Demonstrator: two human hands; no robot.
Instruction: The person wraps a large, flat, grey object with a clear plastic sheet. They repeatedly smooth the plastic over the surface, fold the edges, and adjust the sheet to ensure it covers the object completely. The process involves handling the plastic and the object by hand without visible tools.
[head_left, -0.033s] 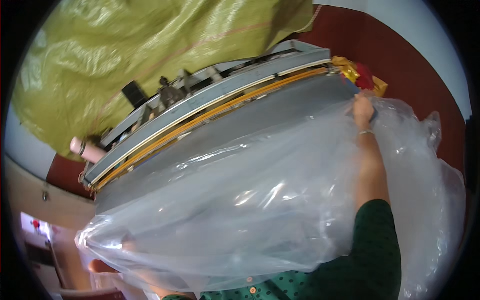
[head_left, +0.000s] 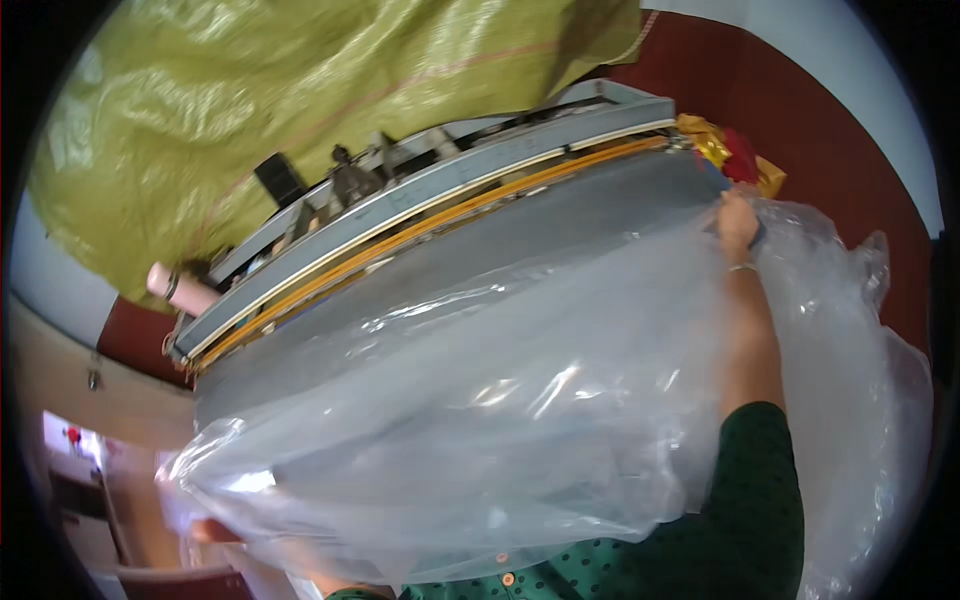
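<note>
A wide, clear plastic sheet spreads in front of me, glossy and creased, over the lower part of a flat grey surface. At the far right corner of that surface, my right hand is closed on the sheet, its arm stretched out. My left hand is low on the left, by the sheet's bunched left end. Plastic and blur cover most of its fingers, so I cannot make out its grip.
Beyond the grey surface runs a long blue-grey frame with an orange bar and metal parts. A pink cylinder stands at its left end, a yellow-green tarp behind. Gold and red cloth lies at the far right corner.
The whole view has shifted slightly, so the frame and grey surface sit a little further right. My right hand keeps its hold on the sheet at the corner.
</note>
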